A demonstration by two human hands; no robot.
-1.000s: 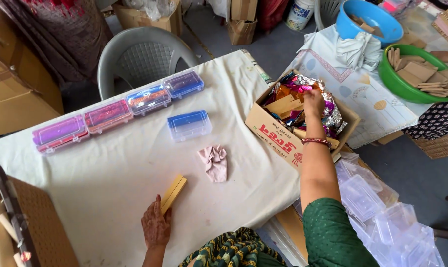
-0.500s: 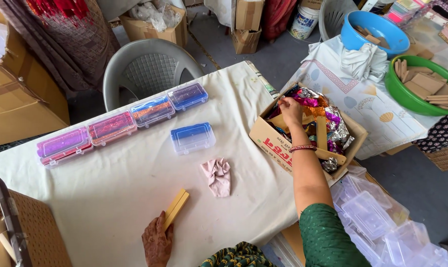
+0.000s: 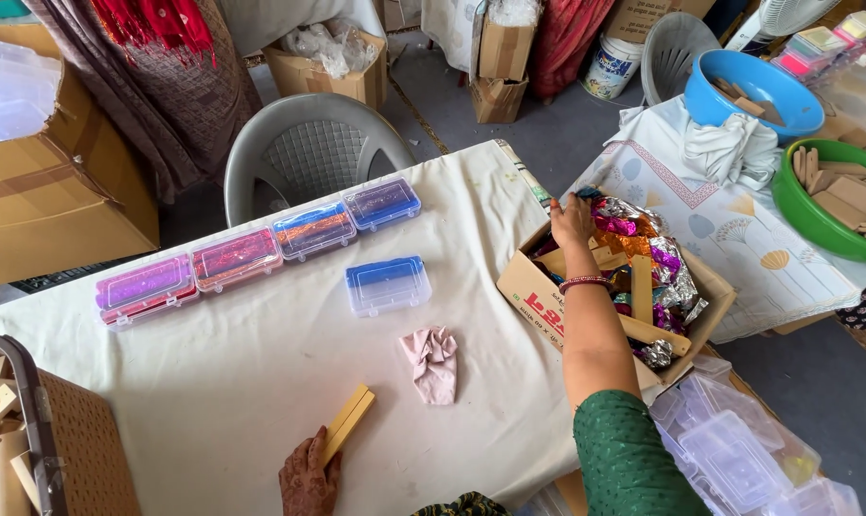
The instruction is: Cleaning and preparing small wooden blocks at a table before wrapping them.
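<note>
My left hand [image 3: 309,475] rests on the white tablecloth [image 3: 213,382] at the near edge, fingers against the end of a pair of flat wooden sticks [image 3: 349,421]. My right hand [image 3: 571,221] reaches into an open cardboard box [image 3: 540,298] at the table's right edge and pinches shiny coloured foil [image 3: 633,234] among wooden pieces. A crumpled pink cloth [image 3: 432,361] lies between the two hands. A clear plastic case with blue contents [image 3: 387,284] sits alone mid-table.
Several filled clear cases [image 3: 251,253] line the far side of the table. A grey plastic chair [image 3: 309,158] stands behind. A blue bowl [image 3: 753,86] and green bowl [image 3: 820,205] hold wooden pieces at right. Empty clear cases [image 3: 738,459] pile at lower right. Cardboard boxes [image 3: 51,210] stand left.
The view has shifted and tilted slightly. My right hand stays in the cardboard box, moved a little among the foil. My left hand remains by the wooden sticks.
</note>
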